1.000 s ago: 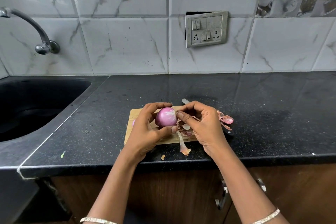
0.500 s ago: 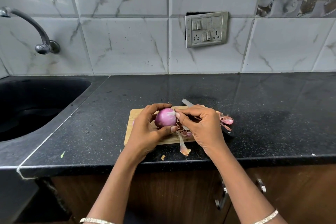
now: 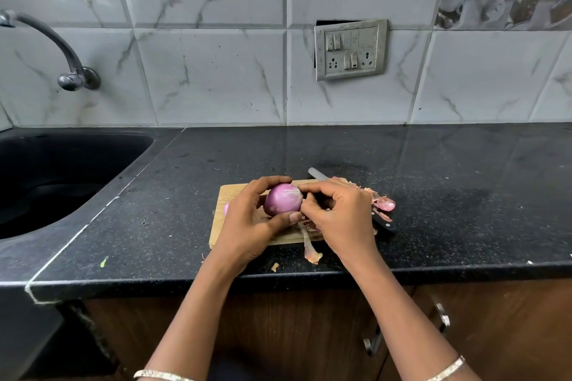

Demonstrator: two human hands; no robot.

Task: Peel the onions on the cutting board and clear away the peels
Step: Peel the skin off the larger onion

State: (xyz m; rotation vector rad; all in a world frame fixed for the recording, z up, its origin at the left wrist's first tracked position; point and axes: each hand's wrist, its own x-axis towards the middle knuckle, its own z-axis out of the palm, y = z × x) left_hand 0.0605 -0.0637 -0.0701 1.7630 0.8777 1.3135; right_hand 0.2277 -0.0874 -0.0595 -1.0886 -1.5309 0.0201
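Observation:
A purple onion [image 3: 283, 198] is held just above the wooden cutting board [image 3: 227, 193]. My left hand [image 3: 247, 223] grips it from the left, thumb under and fingers over the top. My right hand [image 3: 339, 215] pinches skin at the onion's right end. A bit of a second purple onion [image 3: 226, 209] peeks out behind my left hand. Loose peels [image 3: 382, 202] lie at the board's right side, and one long strip of peel [image 3: 310, 249] hangs off the front edge.
A knife lies behind my right hand, blade tip [image 3: 315, 173] at the back and black handle [image 3: 385, 223] on the right. The black counter [image 3: 464, 195] ends in a front edge near me. A dark sink [image 3: 62, 176] and tap [image 3: 71, 71] are on the left.
My right hand's fingers have shifted slightly down along the onion's right end. The onion and my left hand have stayed almost in place.

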